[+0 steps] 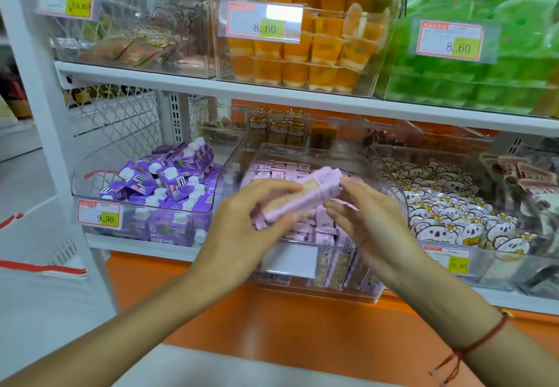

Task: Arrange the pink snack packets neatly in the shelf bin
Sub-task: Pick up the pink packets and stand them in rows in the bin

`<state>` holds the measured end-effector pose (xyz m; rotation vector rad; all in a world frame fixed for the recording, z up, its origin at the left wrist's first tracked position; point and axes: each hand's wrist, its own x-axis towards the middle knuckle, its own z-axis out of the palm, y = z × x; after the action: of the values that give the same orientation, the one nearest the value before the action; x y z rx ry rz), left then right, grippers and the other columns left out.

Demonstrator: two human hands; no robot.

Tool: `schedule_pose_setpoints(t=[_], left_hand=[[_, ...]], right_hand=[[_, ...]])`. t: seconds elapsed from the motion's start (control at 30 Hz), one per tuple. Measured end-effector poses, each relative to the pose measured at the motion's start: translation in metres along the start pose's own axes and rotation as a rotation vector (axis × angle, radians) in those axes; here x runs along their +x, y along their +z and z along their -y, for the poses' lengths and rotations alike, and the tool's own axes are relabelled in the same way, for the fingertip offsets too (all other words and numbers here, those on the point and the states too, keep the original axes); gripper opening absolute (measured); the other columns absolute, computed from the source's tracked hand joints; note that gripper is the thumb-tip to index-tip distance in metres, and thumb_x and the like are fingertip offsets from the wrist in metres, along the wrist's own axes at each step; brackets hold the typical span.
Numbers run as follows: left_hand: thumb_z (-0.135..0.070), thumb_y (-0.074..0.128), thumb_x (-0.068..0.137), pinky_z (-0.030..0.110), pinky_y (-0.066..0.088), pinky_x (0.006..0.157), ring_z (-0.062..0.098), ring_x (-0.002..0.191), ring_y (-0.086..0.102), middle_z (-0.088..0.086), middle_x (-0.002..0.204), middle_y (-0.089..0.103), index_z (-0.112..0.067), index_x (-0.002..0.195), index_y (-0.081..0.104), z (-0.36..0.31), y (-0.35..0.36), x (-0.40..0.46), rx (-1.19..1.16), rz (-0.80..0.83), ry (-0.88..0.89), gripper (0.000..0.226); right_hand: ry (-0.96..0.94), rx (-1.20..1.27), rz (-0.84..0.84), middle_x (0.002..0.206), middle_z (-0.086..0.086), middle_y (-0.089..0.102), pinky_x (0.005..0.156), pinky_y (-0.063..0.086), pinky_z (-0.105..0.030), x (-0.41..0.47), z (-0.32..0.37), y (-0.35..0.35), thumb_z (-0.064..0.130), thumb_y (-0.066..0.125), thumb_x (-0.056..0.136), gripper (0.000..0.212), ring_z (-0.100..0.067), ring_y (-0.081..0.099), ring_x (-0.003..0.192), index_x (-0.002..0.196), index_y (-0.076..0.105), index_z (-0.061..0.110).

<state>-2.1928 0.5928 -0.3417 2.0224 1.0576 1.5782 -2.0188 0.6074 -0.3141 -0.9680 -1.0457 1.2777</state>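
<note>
A clear plastic shelf bin (314, 291) on the lower shelf holds several pink snack packets (282, 169) in rows. Above the bin, my left hand (242, 223) grips a stack of pink packets (305, 194) held together, tilted up to the right. My right hand (363, 217) is at the stack's right end, fingers loosely bent and touching it; whether they grip it is unclear. More pink packets (325, 232) lie loose below my hands in the bin's front part.
A bin of purple drink cartons (169, 181) stands to the left, a bin of bear-print packets (447, 214) to the right. The shelf above carries orange jelly cups (302, 54) and green packs (484, 63). An orange ledge (272, 320) runs below.
</note>
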Motion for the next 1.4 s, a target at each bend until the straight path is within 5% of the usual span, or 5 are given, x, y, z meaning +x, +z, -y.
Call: schedule_pose_setpoints(t=[0.23, 0.53, 0.87, 1.13, 1.4], left_hand=[[-0.036, 0.071, 0.070, 0.020, 0.056, 0.061, 0.017, 0.079, 0.073, 0.006, 0.087, 0.075, -0.019, 0.077, 0.079, 0.002, -0.002, 0.005, -0.780, 0.026, -0.833, 0.020], [-0.055, 0.047, 0.088, 0.023, 0.057, 0.061, 0.012, 0.079, 0.072, 0.003, 0.087, 0.076, -0.019, 0.097, 0.069, 0.003, 0.001, 0.010, -0.600, -0.062, -0.764, 0.042], [-0.031, 0.035, 0.100, 0.023, 0.036, 0.084, 0.001, 0.100, 0.046, -0.017, 0.108, 0.049, -0.031, 0.123, 0.039, 0.028, 0.009, -0.005, 0.440, 0.315, -0.034, 0.023], [-0.036, 0.034, 0.100, 0.019, 0.028, 0.088, 0.012, 0.101, 0.044, -0.012, 0.095, 0.045, -0.029, 0.095, 0.041, 0.029, -0.002, -0.002, 0.719, 0.438, 0.185, 0.012], [-0.036, 0.041, 0.097, 0.017, 0.027, 0.094, 0.004, 0.116, 0.042, -0.016, 0.124, 0.050, -0.029, 0.124, 0.049, 0.032, -0.007, -0.003, 0.718, 0.442, 0.152, 0.029]], right_hand=[[-0.456, -0.703, 0.105, 0.128, 0.021, 0.049, 0.096, 0.033, -0.012, -0.001, -0.001, -0.006, 0.046, 0.055, 0.089, 0.038, 0.007, 0.042, 0.120, 0.126, 0.049, 0.039], [-0.926, -1.379, 0.260, 0.113, 0.011, 0.060, 0.088, 0.024, -0.023, 0.002, -0.010, -0.005, 0.038, 0.054, 0.090, 0.037, -0.009, 0.043, 0.107, 0.124, 0.058, 0.023], [-0.027, -0.025, 0.059, 0.080, 0.002, 0.075, 0.068, 0.057, -0.018, 0.020, -0.006, -0.017, 0.017, 0.061, 0.089, 0.046, -0.010, 0.072, 0.073, 0.127, 0.035, 0.020], [-0.285, -0.393, 0.159, 0.105, -0.006, 0.062, 0.067, 0.057, -0.022, 0.019, -0.025, -0.008, 0.012, 0.055, 0.092, 0.046, -0.010, 0.070, 0.079, 0.131, 0.032, 0.024], [-0.476, -1.026, 0.350, 0.095, 0.017, 0.057, 0.078, 0.052, -0.035, 0.021, -0.018, -0.038, 0.039, 0.060, 0.088, 0.043, -0.006, 0.062, 0.087, 0.123, 0.035, 0.045]])
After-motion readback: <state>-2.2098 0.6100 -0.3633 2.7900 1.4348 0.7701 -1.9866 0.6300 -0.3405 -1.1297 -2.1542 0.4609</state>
